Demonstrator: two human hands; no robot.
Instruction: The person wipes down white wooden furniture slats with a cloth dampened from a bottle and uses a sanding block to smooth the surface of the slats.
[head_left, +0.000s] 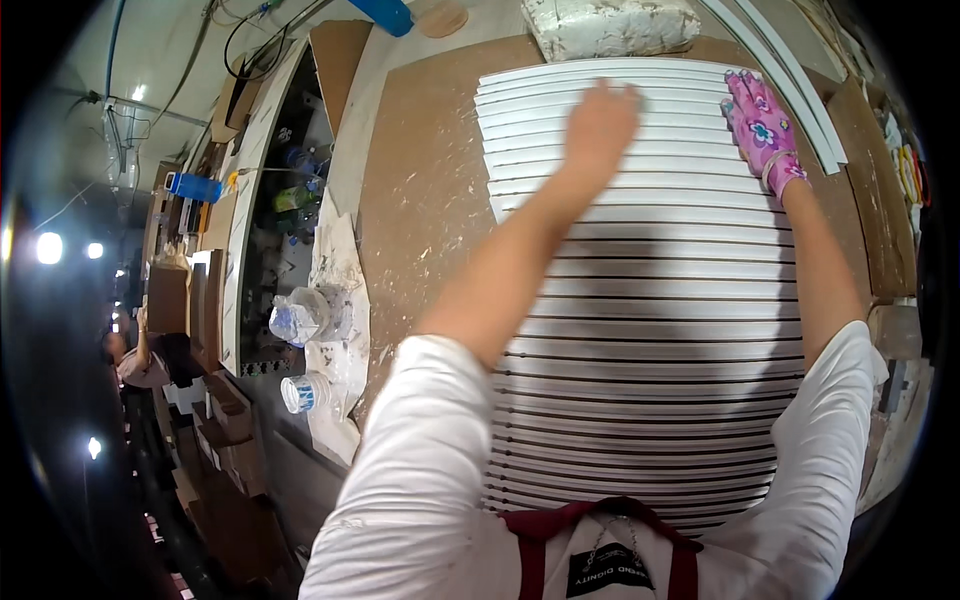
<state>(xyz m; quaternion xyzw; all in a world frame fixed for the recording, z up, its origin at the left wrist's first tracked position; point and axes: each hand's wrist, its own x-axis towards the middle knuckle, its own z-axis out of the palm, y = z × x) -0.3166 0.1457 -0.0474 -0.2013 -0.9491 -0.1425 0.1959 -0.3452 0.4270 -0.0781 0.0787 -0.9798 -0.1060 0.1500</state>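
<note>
Many white slats (660, 205) lie side by side in front of me, their long edges running left to right. A brown board (425, 150) shows under and beside them. My left hand (602, 125), bare, is over the far slats, left of their middle. Motion smears its fingers, and I cannot make out anything in them. My right hand (762, 130) wears a pink flowered glove, with a thin band at the wrist. It rests flat at the right ends of the far slats, fingers stretched out.
Beyond the slats sits a white-smeared block (612, 28). Long white strips (800, 95) lean at the far right, beside a cardboard piece (872, 180). To the left are a clear plastic jug (300, 315), a white tub (303, 393) and a blue bottle (385, 14). Another person (145, 362) is far left.
</note>
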